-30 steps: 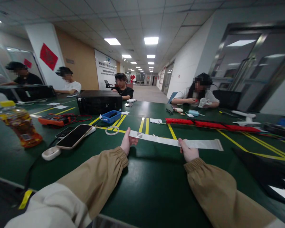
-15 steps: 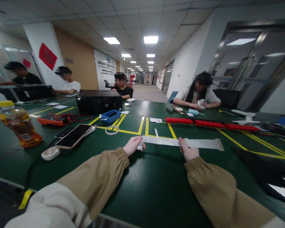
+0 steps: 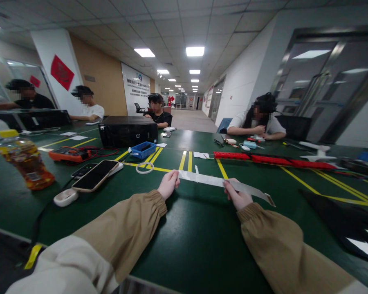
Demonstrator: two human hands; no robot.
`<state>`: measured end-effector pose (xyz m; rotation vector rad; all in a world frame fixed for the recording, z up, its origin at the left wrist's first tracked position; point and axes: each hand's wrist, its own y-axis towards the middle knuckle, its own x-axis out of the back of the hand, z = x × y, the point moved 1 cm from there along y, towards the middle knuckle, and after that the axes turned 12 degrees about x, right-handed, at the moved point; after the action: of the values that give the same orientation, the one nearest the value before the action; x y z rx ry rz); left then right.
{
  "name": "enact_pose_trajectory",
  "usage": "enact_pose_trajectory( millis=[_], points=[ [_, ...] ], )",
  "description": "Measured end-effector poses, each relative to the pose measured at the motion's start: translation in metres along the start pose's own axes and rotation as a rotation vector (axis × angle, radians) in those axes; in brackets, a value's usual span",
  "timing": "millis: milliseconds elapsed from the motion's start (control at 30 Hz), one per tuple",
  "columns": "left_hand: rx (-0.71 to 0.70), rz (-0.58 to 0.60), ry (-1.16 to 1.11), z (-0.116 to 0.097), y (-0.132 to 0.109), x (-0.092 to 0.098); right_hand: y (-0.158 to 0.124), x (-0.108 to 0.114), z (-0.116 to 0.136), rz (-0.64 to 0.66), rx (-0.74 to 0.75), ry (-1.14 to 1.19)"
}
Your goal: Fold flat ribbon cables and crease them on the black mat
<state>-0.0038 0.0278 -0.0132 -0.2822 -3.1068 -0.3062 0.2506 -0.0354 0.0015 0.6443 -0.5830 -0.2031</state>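
Observation:
A flat ribbon cable (image 3: 207,180), whitish and translucent, is stretched between my two hands above the green table (image 3: 190,237). My left hand (image 3: 168,184) pinches its left end between thumb and fingers. Farther along the strip, my right hand (image 3: 237,194) is closed on it, thumb on top. Beyond that hand the cable runs free and droops to the right, ending in a brownish connector (image 3: 270,199). A small white tab (image 3: 196,169) sticks up from the strip near the left hand.
Left of my hands are a phone (image 3: 95,175), a white ring (image 3: 144,168), a drink bottle (image 3: 26,161) and an orange multimeter (image 3: 70,155). Behind stand a blue tray (image 3: 143,150) and a black case (image 3: 127,132). Red strips (image 3: 272,160) lie at right; co-workers sit beyond.
Both hands and the cable have shifted slightly left, with the left hand a little higher. The cable's free right end now hangs lower and bends down. A co-worker at right has moved their hands.

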Motion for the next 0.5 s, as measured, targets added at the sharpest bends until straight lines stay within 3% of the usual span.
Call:
enact_pose_trajectory(
  millis=[233, 500],
  points=[
    [0.02, -0.102, -0.026, -0.004, 0.003, 0.007, 0.003, -0.003, -0.013, 0.138, 0.048, 0.052],
    [0.031, -0.146, -0.042, -0.005, 0.007, 0.016, 0.006, -0.002, -0.009, 0.244, 0.166, 0.084]
  ],
)
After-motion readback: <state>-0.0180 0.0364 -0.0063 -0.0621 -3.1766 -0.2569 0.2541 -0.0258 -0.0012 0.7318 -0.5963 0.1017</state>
